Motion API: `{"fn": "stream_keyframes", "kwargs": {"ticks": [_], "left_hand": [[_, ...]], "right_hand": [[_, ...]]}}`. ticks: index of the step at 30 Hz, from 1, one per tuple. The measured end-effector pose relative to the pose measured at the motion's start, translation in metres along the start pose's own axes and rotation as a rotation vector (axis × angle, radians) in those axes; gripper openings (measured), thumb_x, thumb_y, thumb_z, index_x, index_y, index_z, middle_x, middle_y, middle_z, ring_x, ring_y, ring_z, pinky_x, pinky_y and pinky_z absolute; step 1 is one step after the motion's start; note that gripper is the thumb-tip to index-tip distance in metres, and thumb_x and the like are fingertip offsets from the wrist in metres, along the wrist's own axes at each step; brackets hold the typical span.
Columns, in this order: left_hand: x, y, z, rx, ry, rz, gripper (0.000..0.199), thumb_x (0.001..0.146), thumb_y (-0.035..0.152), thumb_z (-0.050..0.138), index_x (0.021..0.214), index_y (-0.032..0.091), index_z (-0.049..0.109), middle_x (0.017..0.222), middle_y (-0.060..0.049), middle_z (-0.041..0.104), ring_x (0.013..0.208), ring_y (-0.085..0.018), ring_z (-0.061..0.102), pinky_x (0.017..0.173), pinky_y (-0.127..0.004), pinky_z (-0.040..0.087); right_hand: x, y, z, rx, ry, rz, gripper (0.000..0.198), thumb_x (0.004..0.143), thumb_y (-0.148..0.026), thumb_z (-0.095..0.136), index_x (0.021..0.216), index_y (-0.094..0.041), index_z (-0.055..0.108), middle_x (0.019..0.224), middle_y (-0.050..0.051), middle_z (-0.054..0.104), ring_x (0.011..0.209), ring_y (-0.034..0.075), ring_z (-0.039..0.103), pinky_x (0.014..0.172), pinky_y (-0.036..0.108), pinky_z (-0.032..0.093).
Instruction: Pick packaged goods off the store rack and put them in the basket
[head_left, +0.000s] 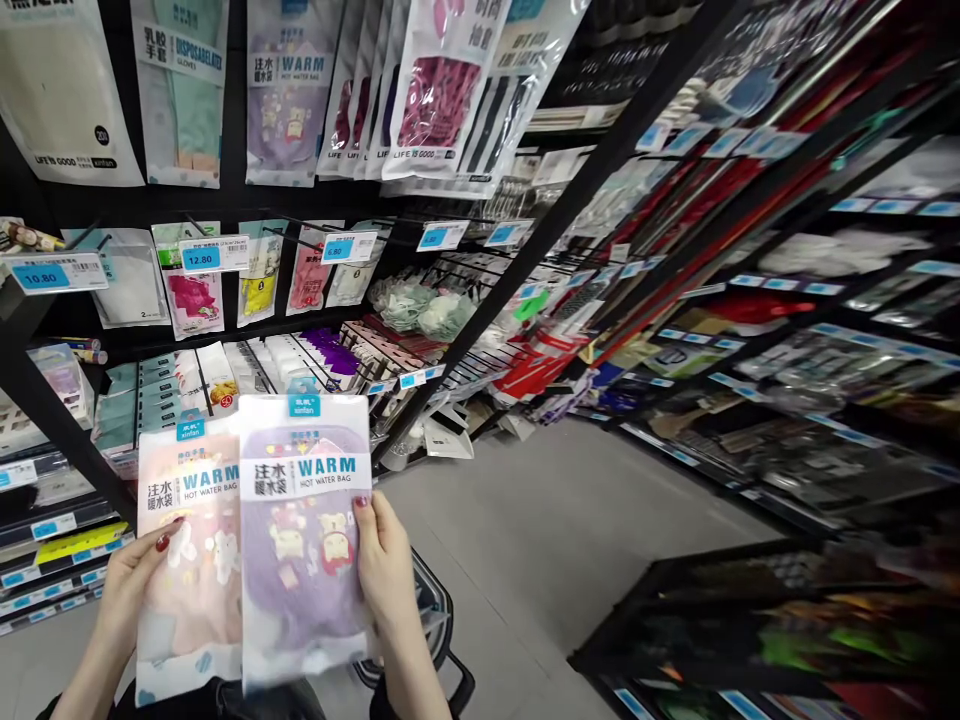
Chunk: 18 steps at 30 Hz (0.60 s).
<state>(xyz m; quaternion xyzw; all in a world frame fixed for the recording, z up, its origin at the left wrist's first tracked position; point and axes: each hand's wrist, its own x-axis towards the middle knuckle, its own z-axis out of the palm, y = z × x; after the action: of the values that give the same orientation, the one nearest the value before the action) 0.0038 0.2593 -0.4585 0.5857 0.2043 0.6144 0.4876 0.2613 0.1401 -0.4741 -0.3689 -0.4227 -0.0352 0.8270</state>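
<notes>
My left hand [139,575] grips the left edge of a pink hot water bag pack [191,600], thumb on its front. On the right edge of a purple hot water bag pack [304,560], my right hand [390,560] is closed, its thumb also in front. Both packs are held upright side by side, and the purple one overlaps the pink one's right edge. The fingers behind the packs are hidden. Another purple hot water bag pack [287,110] hangs on the rack above, beside a latex gloves pack [182,100].
Black shelving holds hanging packs and price tags [214,254] in front of me. A black basket or cart [435,610] is partly visible below my right hand. Grey floor [517,530] runs along the aisle, with more shelves [795,380] on the right and a low display [787,620] nearer.
</notes>
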Motion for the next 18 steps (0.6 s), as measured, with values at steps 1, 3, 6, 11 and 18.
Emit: {"fn": "stream_keyframes", "kwargs": {"ticks": [1, 3, 6, 11, 18], "left_hand": [[-0.001, 0.001, 0.002, 0.036, 0.004, 0.020, 0.041, 0.049, 0.046, 0.083, 0.084, 0.025, 0.076, 0.108, -0.006, 0.070, 0.116, -0.028, 0.054, 0.088, -0.027, 0.049], [-0.001, 0.002, 0.004, 0.077, 0.016, 0.046, 0.042, 0.050, 0.049, 0.082, 0.085, 0.026, 0.076, 0.109, -0.006, 0.069, 0.120, -0.030, 0.050, 0.099, -0.034, 0.043], [0.000, 0.001, 0.006, 0.102, 0.023, 0.053, 0.044, 0.049, 0.051, 0.082, 0.084, 0.025, 0.076, 0.109, -0.007, 0.069, 0.121, -0.033, 0.050, 0.105, -0.042, 0.037], [0.002, -0.001, 0.003, 0.132, 0.023, 0.068, 0.045, 0.051, 0.051, 0.081, 0.087, 0.023, 0.076, 0.113, -0.008, 0.067, 0.126, -0.035, 0.044, 0.105, -0.042, 0.036], [-0.010, 0.002, 0.018, -0.297, -0.102, 0.050, 0.082, 0.056, 0.024, 0.084, 0.128, 0.046, 0.050, 0.139, 0.004, 0.049, 0.115, -0.027, 0.056, 0.083, -0.028, 0.054]], "right_hand": [[-0.002, -0.005, -0.004, -0.133, 0.047, -0.022, 0.036, 0.085, -0.053, 0.043, 0.072, -0.019, 0.046, 0.058, -0.001, 0.047, 0.053, 0.013, 0.043, 0.052, 0.025, 0.031], [-0.006, -0.009, -0.008, -0.342, 0.099, -0.067, 0.038, 0.087, -0.052, 0.036, 0.069, -0.019, 0.044, 0.052, -0.002, 0.043, 0.046, 0.012, 0.036, 0.048, 0.025, 0.025], [-0.008, -0.007, -0.009, -0.328, 0.078, -0.111, 0.036, 0.088, -0.048, 0.036, 0.068, -0.020, 0.045, 0.055, 0.000, 0.048, 0.049, 0.014, 0.042, 0.048, 0.025, 0.030], [-0.007, 0.002, -0.002, -0.062, -0.137, -0.089, 0.040, 0.094, -0.037, 0.023, 0.071, -0.019, 0.052, 0.055, -0.001, 0.055, 0.045, 0.012, 0.046, 0.043, 0.022, 0.040], [-0.017, 0.020, 0.022, 1.175, -0.353, 0.228, 0.021, 0.093, -0.025, 0.036, 0.072, -0.021, 0.035, 0.045, -0.012, 0.014, 0.033, 0.004, 0.000, 0.035, 0.016, 0.014]]}}
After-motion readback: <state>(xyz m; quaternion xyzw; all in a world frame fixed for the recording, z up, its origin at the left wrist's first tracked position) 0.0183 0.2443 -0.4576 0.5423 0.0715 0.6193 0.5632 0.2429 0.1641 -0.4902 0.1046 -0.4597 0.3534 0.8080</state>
